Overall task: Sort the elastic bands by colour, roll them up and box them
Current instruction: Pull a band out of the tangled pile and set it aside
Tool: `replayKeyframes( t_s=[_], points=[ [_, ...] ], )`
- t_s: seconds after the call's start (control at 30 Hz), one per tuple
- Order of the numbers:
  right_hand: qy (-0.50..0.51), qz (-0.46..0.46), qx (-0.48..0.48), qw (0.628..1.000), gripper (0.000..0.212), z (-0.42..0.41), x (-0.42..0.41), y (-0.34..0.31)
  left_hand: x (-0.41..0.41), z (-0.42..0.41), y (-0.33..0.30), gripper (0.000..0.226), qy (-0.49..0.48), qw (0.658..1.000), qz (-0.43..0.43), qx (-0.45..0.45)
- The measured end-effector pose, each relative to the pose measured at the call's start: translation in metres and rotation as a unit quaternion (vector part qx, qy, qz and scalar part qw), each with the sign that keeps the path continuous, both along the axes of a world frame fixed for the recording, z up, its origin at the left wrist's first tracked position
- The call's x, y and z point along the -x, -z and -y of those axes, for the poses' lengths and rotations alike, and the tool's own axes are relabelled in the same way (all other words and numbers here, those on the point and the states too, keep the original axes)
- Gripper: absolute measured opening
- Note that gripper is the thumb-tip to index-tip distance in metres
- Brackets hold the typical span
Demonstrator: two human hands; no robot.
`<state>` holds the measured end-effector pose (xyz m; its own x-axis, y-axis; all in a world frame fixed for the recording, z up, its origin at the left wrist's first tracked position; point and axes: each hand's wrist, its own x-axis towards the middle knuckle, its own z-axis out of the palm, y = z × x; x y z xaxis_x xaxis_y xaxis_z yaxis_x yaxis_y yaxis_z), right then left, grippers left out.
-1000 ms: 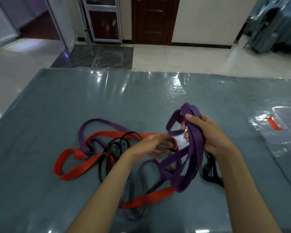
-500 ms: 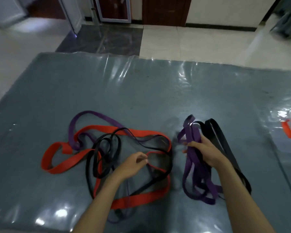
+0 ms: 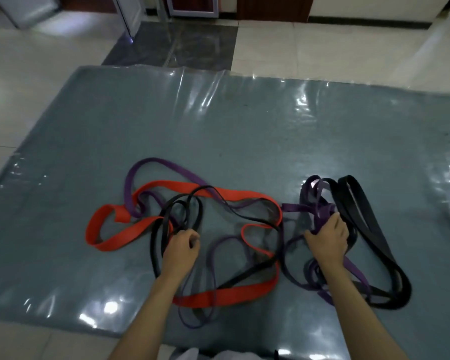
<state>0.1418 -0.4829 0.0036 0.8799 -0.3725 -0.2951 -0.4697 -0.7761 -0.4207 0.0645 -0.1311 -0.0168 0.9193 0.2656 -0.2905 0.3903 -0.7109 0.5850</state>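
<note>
My right hand (image 3: 327, 239) grips a gathered bundle of purple bands (image 3: 320, 211), fingers curled round the strands where they bunch together — loose purple loops trail from the fist back toward me and spread flat on the grey plastic-covered table (image 3: 244, 131). Just to the right of that bundle, touching it, lies a wide black band (image 3: 374, 240), folded into long loops that run from the far side of my fist down toward the near table edge. To the left of the purple bundle sits the unsorted tangle: a broad red band (image 3: 229, 297) looping round its outline, thin black bands (image 3: 182, 209) coiled near its middle, and another purple band (image 3: 166, 166) arching over its far side, with a thinner purple loop (image 3: 211, 268) reaching toward me. My left hand (image 3: 179, 249) rests in this tangle, well apart from the bundle, fingers curled at the thin black coils; whether they actually pinch a strand I cannot tell, since the fingertips are blurred and turned away from the camera. Beyond the table, on the side far from the bundle, pale floor tiles (image 3: 309, 48) meet a darker marble patch (image 3: 177, 42).
</note>
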Motion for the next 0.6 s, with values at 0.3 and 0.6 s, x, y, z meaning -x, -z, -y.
replayKeyframes(
  t_s=[0.3,0.6],
  points=[
    [-0.059,0.038,0.033,0.997,0.067,-0.063,0.042,0.002,0.038,-0.073,0.016,0.034,-0.127,0.991,0.018,-0.029],
    [-0.107,0.033,-0.022,0.993,0.047,-0.107,0.078,0.018,0.047,-0.08,0.034,0.091,-0.242,0.95,-0.025,0.197]
  ],
)
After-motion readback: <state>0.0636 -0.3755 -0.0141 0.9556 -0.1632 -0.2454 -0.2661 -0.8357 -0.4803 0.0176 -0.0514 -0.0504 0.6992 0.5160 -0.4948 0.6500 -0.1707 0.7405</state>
